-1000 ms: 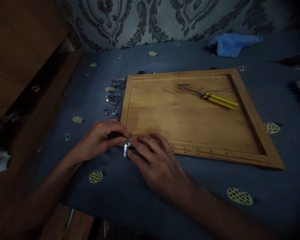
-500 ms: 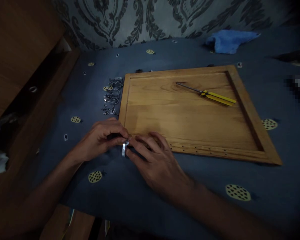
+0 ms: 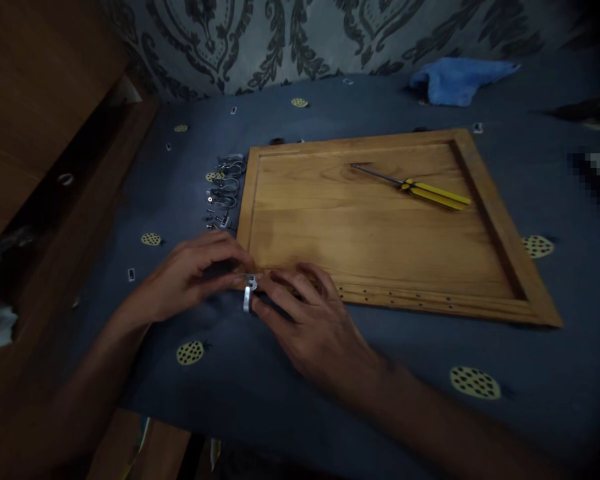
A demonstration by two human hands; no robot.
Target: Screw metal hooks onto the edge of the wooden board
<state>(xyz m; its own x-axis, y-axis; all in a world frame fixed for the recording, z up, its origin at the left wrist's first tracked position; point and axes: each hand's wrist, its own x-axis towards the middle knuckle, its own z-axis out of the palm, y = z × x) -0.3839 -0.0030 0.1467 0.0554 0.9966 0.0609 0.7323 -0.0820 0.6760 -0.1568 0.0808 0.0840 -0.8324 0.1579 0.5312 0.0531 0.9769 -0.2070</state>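
Note:
A framed wooden panel [image 3: 380,233] lies flat on a blue cloth. At its near left corner a small metal hook [image 3: 249,294] hangs over the edge. My left hand [image 3: 195,273] pinches the hook's top from the left. My right hand [image 3: 305,320] rests its fingers on the panel's near rail and touches the hook from the right. A row of small holes runs along the near rail to the right of my hands.
More metal hooks and screws [image 3: 223,193] lie in a heap beside the panel's left edge. A yellow-handled screwdriver [image 3: 420,190] rests on the panel. A blue rag [image 3: 455,80] sits far right. A wooden cabinet [image 3: 40,133] stands to the left.
Both hands stay at the panel's corner with the hook; only small finger shifts. The view has tipped up slightly.

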